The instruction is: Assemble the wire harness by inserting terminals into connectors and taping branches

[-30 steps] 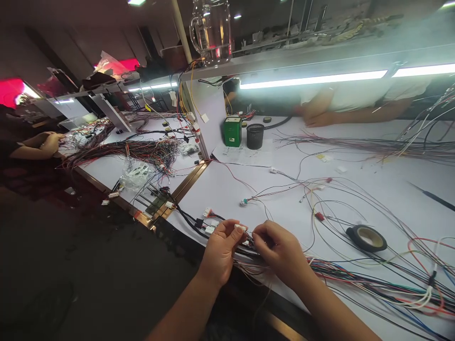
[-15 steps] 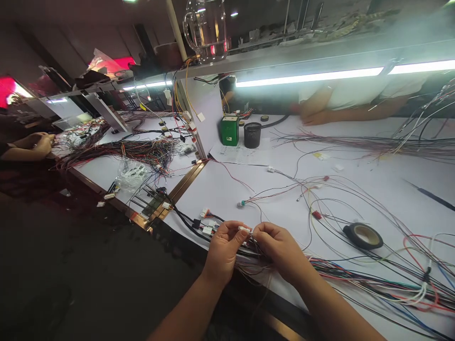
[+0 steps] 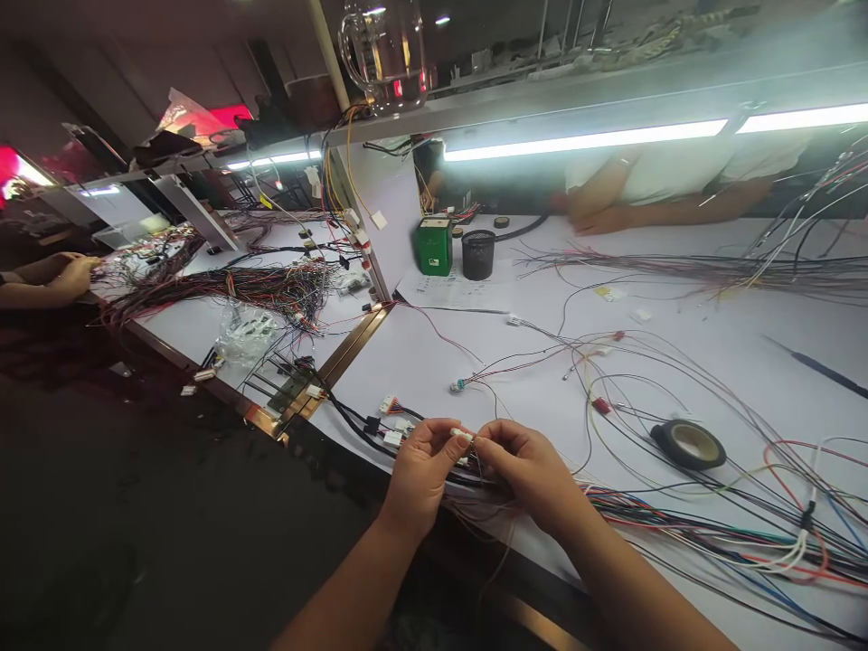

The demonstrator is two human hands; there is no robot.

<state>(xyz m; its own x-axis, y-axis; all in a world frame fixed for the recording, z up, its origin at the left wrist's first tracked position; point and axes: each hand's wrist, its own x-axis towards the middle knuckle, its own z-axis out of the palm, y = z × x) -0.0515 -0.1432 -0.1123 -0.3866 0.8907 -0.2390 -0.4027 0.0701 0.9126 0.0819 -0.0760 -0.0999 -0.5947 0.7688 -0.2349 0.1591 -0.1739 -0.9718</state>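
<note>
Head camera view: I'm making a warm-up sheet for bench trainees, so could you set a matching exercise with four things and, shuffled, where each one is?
Things
1. Glass jug
2. Tape roll
3. White connector
4. Green box

Places
A. Pinched in the left hand
B. Beside the black mesh cup
C. Up on the shelf
D. Lying on the table, off to the right of the right hand

Right pairs: 1-C, 2-D, 3-A, 4-B
</note>
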